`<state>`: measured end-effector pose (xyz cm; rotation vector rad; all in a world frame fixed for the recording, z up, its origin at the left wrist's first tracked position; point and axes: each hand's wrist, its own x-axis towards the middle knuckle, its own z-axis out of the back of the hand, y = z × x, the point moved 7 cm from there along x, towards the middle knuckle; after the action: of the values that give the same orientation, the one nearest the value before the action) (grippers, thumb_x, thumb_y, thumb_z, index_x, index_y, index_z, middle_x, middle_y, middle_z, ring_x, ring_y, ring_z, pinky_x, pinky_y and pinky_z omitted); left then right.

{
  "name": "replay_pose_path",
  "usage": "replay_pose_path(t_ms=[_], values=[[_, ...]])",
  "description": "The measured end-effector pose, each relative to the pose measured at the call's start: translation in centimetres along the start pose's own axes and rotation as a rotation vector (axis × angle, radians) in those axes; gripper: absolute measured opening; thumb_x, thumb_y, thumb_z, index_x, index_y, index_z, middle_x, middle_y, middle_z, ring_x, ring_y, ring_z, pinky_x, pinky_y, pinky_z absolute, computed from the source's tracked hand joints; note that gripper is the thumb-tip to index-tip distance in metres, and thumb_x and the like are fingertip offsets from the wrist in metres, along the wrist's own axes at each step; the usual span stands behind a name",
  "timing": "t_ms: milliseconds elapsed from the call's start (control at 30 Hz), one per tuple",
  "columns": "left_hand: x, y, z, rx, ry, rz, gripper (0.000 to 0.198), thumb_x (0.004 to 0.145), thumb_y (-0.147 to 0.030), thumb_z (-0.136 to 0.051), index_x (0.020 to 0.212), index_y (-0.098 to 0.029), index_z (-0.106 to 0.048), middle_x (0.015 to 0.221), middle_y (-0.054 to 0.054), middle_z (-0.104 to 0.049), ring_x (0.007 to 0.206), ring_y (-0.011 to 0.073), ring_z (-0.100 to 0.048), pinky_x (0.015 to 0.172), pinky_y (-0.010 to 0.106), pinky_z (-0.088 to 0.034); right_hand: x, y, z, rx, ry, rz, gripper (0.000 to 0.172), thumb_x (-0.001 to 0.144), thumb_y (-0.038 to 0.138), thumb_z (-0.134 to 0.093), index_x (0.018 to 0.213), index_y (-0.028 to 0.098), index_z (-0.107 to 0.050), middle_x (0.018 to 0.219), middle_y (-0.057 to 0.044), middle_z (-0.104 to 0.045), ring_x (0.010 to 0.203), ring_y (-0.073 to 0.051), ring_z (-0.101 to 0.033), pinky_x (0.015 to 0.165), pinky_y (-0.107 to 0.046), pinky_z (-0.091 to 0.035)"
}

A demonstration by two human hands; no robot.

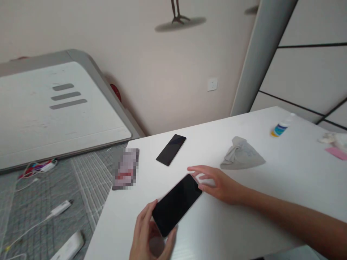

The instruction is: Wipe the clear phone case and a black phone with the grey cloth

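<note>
The fingers (146, 220) of the left hand (148, 231) are curled around the low end of a black phone (176, 205), and the phone is held at a tilt. The fingers (196, 169) of the right hand (217, 184) are spread open, and the top end of the phone is touched by them, but no firm hold can be seen. The phone is kept between the two hands, over a white table (217, 231). With twelve o'clock set at the far side of the view, a second black phone (170, 150) is seen lying flat at twelve o'clock. A blurred packet (126, 168) is placed at ten o'clock, near the table edge. A gray cloth (241, 154) is left in a heap at two o'clock, and a small bottle with a blue label (280, 128) is seen past it. A pink pad (336, 153) is placed at three o'clock. A white plug with a cord (61, 208) is seen on a gray mat (35, 187) at nine o'clock, off the table.
</note>
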<state>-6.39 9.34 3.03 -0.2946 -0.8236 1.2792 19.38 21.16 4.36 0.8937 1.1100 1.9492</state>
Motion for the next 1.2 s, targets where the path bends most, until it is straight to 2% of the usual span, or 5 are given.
replay_pose_path(t_ms=[100, 300, 433, 667, 1200], values=[[0.2, -0.7, -0.4, 0.079, 0.004, 0.012, 0.068, 0.097, -0.038, -0.077, 0.157, -0.027, -0.047, 0.14, 0.013, -0.061, 0.09, 0.0219, -0.079, 0.072, 0.033, -0.07, -0.9, -0.3, 6.1, -0.21, -0.099, -0.001, 0.02, 0.102, 0.035, -0.062, 0.11, 0.027, -0.079, 0.117, -0.006, -0.082, 0.09, -0.019, -0.077, 0.079, -0.033, -0.065], [1.1, -5.2, -0.9, 0.244, 0.042, -0.039, 0.071, 0.089, -0.037, -0.081, 0.15, -0.017, -0.05, 0.13, 0.015, -0.068, 0.119, 0.0335, -0.068, 0.101, 0.051, -0.062, -2.3, -3.7, 17.4, -0.494, -0.134, -0.06, 0.04, 0.089, 0.061, -0.077, 0.119, 0.035, -0.081, 0.091, -0.003, -0.071, 0.062, -0.018, -0.053, 0.056, -0.033, -0.046], [1.7, -5.3, -1.6, 0.196, 0.115, 0.111, 0.069, 0.079, -0.029, -0.088, 0.139, -0.017, -0.056, 0.131, 0.014, -0.066, 0.12, 0.0327, -0.064, 0.103, 0.05, -0.058, -0.1, -2.2, 13.9, -0.555, -0.053, 0.087, 0.023, 0.104, 0.047, -0.062, 0.103, 0.035, -0.082, 0.099, -0.003, -0.074, 0.088, -0.021, -0.069, 0.078, -0.036, -0.051], [1.2, -5.4, -1.8, 0.181, 0.082, 0.174, 0.088, 0.064, -0.026, -0.1, 0.138, -0.018, -0.054, 0.127, 0.012, -0.067, 0.116, 0.034, -0.065, 0.097, 0.053, -0.058, 2.4, 3.1, -1.3, -0.469, 0.397, 0.243, 0.041, 0.107, 0.037, -0.063, 0.147, 0.031, -0.058, 0.124, -0.006, -0.078, 0.106, -0.025, -0.077, 0.088, -0.039, -0.064], [0.6, -5.2, -2.2, 0.286, -0.005, 0.137, 0.102, 0.065, -0.045, -0.096, 0.147, -0.015, -0.045, 0.123, 0.015, -0.072, 0.103, 0.0342, -0.069, 0.088, 0.049, -0.061, -1.1, 5.7, -2.8, -0.592, 0.295, 0.498, 0.049, 0.11, 0.029, -0.054, 0.159, 0.027, -0.054, 0.151, -0.003, -0.071, 0.135, -0.021, -0.069, 0.116, -0.037, -0.058]])
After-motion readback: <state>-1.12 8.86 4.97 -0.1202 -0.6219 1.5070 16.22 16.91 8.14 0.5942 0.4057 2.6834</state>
